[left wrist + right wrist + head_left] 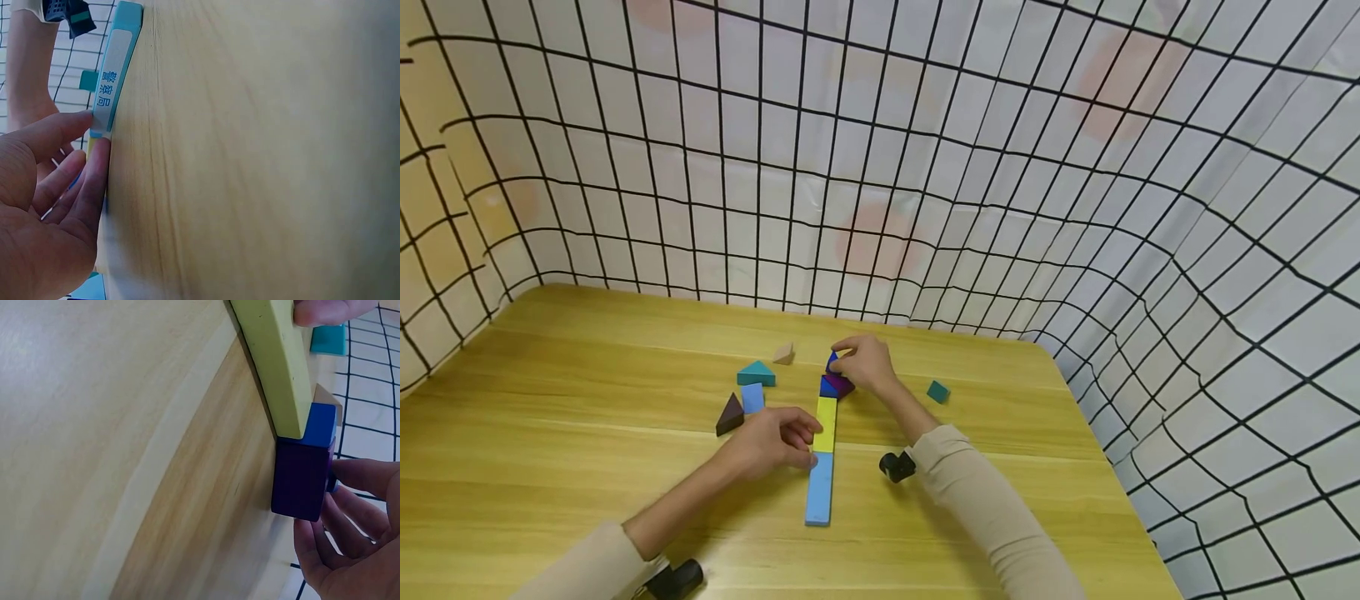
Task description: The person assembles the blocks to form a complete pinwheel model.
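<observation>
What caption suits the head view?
Left hand at yellow block and light-blue block; right hand pinching dark-blue block at the far end.

Beside the left grip (pixel 775 442), the yellow block (pixel 275 369) looks smooth and matt; at the right grip (pixel 867 364), the purple block (pixel 302 481) looks smooth. Below both, the desk (pixel 587 467) shows wood grain; behind them, the sleeves (pixel 992 508) are cloth.

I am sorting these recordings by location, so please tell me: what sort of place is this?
Probably an indoor booth for tabletop work: a table with blocks, a wire grid along its back and sides, and pale sheeting behind the grid.
</observation>
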The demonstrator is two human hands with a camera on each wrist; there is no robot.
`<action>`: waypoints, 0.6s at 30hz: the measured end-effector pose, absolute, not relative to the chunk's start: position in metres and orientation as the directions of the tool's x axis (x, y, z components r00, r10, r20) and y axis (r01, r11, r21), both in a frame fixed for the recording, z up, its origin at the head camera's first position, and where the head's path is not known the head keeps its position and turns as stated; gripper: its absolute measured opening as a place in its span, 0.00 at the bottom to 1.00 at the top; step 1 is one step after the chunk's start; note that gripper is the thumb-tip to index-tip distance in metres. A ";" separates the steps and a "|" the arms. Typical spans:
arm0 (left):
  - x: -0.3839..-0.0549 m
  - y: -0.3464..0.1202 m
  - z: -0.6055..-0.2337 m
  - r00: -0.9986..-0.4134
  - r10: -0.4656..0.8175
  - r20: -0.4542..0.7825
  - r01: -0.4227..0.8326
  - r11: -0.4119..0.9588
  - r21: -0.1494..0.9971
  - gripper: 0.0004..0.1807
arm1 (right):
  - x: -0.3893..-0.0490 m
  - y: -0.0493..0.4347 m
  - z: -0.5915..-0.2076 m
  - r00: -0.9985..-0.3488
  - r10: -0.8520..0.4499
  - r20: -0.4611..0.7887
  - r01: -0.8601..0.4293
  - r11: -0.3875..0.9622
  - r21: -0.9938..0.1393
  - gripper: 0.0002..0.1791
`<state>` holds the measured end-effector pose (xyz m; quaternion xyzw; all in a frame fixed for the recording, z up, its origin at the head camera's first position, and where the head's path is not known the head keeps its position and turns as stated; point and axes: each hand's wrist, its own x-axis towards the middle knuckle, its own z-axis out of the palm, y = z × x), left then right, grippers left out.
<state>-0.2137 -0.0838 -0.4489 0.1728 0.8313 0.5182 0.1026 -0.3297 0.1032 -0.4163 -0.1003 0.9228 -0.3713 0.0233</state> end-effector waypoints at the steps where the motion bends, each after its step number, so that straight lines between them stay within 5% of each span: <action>1: -0.214 -0.084 -0.449 -0.919 0.393 0.008 0.181 0.403 0.897 0.20 | -0.330 0.103 -0.417 -0.978 -0.204 0.031 -0.169 0.707 -0.687 0.19; 18: -0.213 -0.084 -0.449 -0.922 0.388 0.006 0.176 0.404 0.898 0.21 | -0.331 0.103 -0.418 -0.981 -0.194 0.004 -0.147 0.730 -0.667 0.20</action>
